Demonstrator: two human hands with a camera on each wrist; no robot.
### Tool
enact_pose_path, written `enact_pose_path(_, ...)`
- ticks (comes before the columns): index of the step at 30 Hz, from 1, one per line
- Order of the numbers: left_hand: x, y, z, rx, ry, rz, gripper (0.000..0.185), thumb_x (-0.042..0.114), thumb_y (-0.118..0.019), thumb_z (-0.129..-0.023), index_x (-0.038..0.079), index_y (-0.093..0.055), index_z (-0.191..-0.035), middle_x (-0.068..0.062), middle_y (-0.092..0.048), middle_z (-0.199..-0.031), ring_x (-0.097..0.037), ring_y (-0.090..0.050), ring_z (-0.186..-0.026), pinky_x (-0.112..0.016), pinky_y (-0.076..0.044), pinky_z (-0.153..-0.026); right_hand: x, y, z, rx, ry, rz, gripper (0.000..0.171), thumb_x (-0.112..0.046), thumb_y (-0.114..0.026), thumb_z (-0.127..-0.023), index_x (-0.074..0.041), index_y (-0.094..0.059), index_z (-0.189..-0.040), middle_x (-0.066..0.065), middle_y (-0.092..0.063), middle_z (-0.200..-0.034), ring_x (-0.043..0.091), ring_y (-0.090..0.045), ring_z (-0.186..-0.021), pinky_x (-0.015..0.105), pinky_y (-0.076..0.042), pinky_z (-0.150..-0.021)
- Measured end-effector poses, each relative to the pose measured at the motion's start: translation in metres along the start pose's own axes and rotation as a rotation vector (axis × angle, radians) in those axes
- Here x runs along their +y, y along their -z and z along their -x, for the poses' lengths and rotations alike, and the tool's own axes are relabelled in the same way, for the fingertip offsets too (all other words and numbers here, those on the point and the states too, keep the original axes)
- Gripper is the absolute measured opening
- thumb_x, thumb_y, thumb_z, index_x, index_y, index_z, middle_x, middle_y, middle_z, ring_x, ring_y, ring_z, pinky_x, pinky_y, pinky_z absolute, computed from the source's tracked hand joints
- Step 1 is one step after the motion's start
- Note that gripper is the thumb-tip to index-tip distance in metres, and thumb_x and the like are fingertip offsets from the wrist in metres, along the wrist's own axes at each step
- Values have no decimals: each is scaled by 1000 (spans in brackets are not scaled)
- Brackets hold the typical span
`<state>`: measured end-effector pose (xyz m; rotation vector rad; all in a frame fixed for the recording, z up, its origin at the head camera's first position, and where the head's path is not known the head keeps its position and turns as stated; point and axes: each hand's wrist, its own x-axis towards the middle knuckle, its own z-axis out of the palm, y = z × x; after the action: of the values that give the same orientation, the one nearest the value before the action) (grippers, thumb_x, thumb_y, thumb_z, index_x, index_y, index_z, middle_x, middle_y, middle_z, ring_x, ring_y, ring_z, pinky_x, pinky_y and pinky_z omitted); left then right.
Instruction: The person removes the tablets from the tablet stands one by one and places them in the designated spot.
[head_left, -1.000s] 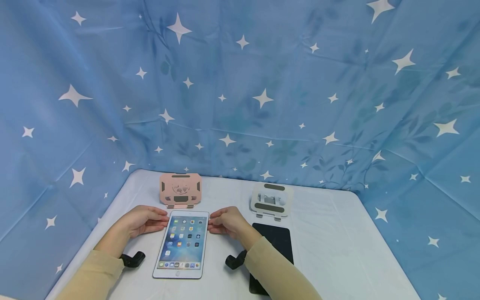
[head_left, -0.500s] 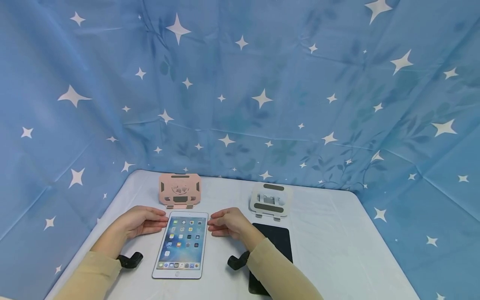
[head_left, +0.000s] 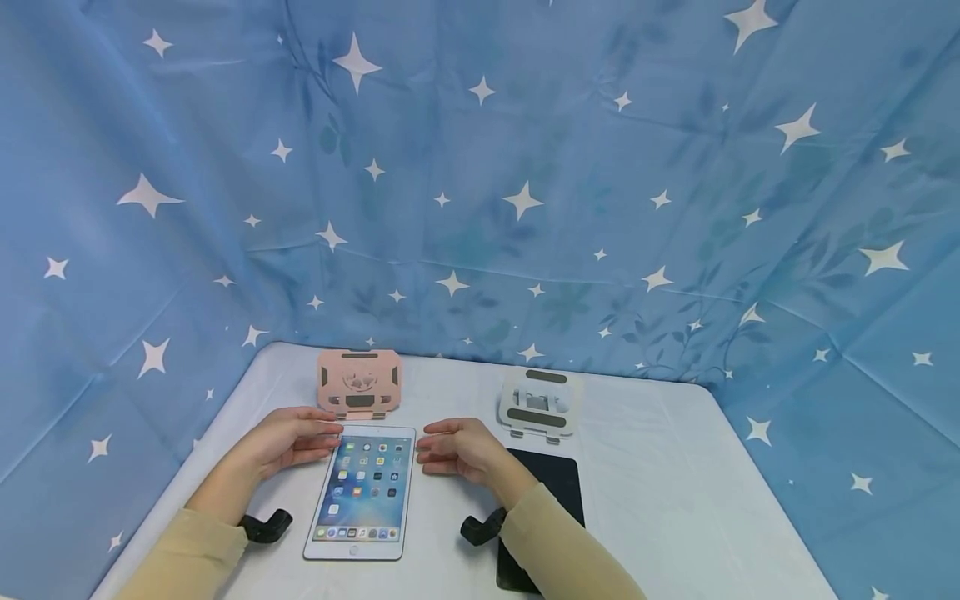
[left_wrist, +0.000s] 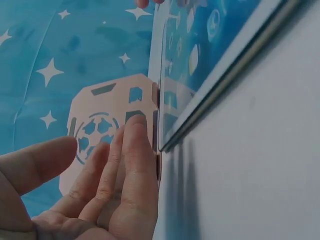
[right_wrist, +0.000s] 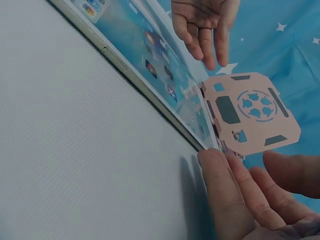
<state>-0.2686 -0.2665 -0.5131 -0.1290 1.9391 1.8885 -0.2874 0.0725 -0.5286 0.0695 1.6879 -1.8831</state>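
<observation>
A white-framed tablet [head_left: 363, 492] with a lit screen of app icons lies flat on the white table. My left hand [head_left: 288, 442] is at its upper left corner, fingers fairly straight, with the fingertips overlapping the edge in the head view; contact cannot be told. Across from it, my right hand [head_left: 465, 454] hovers just off the upper right edge, fingers extended and slightly bent, holding nothing. Behind the tablet stands a pink stand [head_left: 360, 381], tilted up. Its round cut-out pattern shows in the left wrist view, where the fingers of my left hand [left_wrist: 125, 185] partly cover it.
A white stand [head_left: 538, 404] stands behind and to the right. Under my right forearm lies a dark tablet [head_left: 555, 479], partly hidden by the sleeve. The table [head_left: 675, 500] extends to the right. A blue starry curtain [head_left: 480, 208] hangs behind it.
My right hand has drawn slightly away from the tablet's right edge. My left fingertips have shifted a little up and right over its corner. The tablet and stands stay in place.
</observation>
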Motion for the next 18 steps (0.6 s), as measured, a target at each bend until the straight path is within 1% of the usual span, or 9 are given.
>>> enact_pose_path(5,2,-10,-1,-17,-56,-40,58,20,-58,-111,-11,-41,-158,-20,-70,-141,-20,-78,-113,-33,-67,-92,-3,2,6,39,58,30,50,4,-68,-97,0,-60,-147,21,-76,-130,29,-80,-109,42,-67,-95)
enact_pose_path(9,4,-21,-1,23,-99,-105,56,25,-55,-114,-8,-42,-157,-25,-63,-149,-23,-76,-118,-33,-67,-93,-5,5,12,69,140,96,53,3,-68,-98,1,-57,-150,23,-71,-139,33,-75,-122,40,-66,-99)
enact_pose_path(11,6,-29,0,61,-118,-142,54,27,-54,-114,-6,-45,-156,-26,-61,-151,-26,-75,-119,-34,-67,-94,-5,7,15,88,194,152,53,2,-68,-99,1,-56,-151,24,-69,-143,36,-71,-129,41,-65,-102)
enact_pose_path(12,6,-33,0,81,-122,-155,54,28,-55,-114,-5,-47,-155,-26,-61,-151,-28,-75,-120,-35,-67,-94,-5,7,17,102,222,184,53,2,-67,-100,1,-56,-151,24,-68,-143,37,-69,-132,42,-64,-103)
enact_pose_path(13,7,-38,0,98,-126,-170,53,29,-55,-114,-4,-48,-155,-26,-61,-152,-29,-74,-122,-36,-67,-95,-5,8,20,123,256,237,52,2,-67,-100,1,-57,-151,23,-68,-144,38,-68,-133,43,-63,-105)
enact_pose_path(17,9,-58,2,161,-149,-226,50,31,-58,-112,1,-54,-152,-23,-60,-153,-34,-71,-127,-39,-66,-98,-6,11,35,233,382,486,50,1,-67,-100,-4,-61,-149,19,-69,-145,39,-66,-135,50,-60,-109)
enact_pose_path(18,10,-63,3,172,-166,-258,50,31,-57,-113,1,-54,-153,-23,-60,-153,-36,-70,-129,-40,-66,-99,-7,11,39,257,413,540,50,1,-67,-100,-5,-61,-149,19,-68,-145,39,-65,-135,53,-59,-110)
